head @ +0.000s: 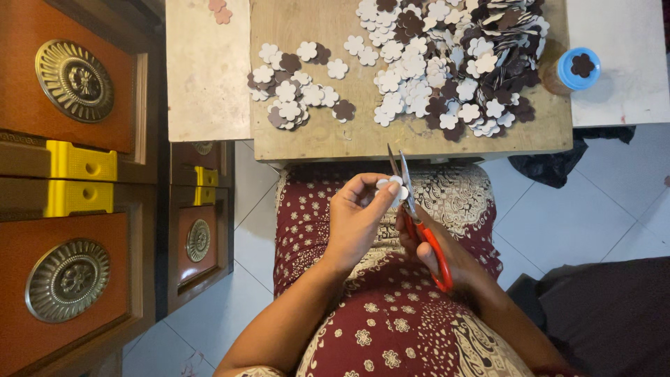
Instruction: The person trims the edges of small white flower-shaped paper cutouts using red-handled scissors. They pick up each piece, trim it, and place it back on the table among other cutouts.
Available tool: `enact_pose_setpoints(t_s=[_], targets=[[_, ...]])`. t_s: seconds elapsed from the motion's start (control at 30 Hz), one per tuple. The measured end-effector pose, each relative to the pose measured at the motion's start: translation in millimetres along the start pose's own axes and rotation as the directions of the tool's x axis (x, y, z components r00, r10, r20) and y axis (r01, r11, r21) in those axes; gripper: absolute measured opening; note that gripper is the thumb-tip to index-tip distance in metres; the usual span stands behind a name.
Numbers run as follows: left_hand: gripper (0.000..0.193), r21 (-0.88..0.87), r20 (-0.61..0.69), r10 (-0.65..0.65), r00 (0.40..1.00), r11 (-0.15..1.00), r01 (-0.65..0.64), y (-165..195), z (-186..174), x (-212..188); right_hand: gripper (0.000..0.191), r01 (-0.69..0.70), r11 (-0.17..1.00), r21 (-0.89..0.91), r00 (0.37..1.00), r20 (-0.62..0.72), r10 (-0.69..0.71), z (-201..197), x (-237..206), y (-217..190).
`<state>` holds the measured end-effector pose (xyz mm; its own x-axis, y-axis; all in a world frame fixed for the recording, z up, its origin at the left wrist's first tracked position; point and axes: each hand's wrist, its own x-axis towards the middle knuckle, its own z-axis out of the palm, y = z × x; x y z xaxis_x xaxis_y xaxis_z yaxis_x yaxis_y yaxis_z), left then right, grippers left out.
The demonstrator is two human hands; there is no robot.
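My left hand (357, 218) pinches a small white flower-shaped cutout (391, 187) between thumb and fingers, above my lap. My right hand (447, 255) grips red-handled scissors (417, 216), whose blades point up and away, right against the cutout. Both hands hover over a maroon patterned cloth (391, 328) on my lap, just in front of the low wooden table (307, 136).
Piles of white and dark brown flower cutouts (447, 63) cover the table, with a smaller pile (293, 94) to the left. A blue-lidded jar (569, 70) stands at the right. Orange wooden panels with metal medallions (73, 80) and yellow blocks (80, 162) are at left. A dark cloth (600, 307) lies on the tiled floor.
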<state>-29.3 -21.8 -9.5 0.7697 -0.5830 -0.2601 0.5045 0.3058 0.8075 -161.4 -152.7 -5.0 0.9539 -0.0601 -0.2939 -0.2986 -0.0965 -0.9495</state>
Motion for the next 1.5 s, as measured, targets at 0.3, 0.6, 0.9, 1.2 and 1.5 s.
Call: enact_pose_setpoints(t_s=[0.3,0.6,0.9,1.2,1.5], targets=[[0.016,0.035,0.044,-0.036,0.998,0.999,0.035,12.8,-11.2,3.9,0.115,-0.036,0.994,-0.1,0.999,0.036,0.04,-10.2,1.6,20.3],[0.014,0.057,0.035,-0.045,0.998,0.997,0.043,10.6,-13.3,5.8,0.124,-0.005,0.999,0.038,0.998,0.065,0.002,-6.7,0.9,14.1],[0.013,0.063,0.044,-0.041,0.998,0.997,0.038,7.8,-12.7,5.8,0.121,0.014,1.0,0.009,0.998,0.057,-0.014,-4.8,3.7,11.3],[0.013,0.101,0.041,-0.05,0.998,0.994,0.046,9.8,-13.2,6.2,0.112,-0.013,0.998,-0.062,1.0,0.018,0.014,-3.0,3.8,12.2],[0.015,0.086,0.063,-0.061,0.996,0.995,0.055,15.3,-19.0,7.3,0.105,0.041,0.993,-0.114,0.999,0.023,-0.038,-7.1,2.7,13.8]])
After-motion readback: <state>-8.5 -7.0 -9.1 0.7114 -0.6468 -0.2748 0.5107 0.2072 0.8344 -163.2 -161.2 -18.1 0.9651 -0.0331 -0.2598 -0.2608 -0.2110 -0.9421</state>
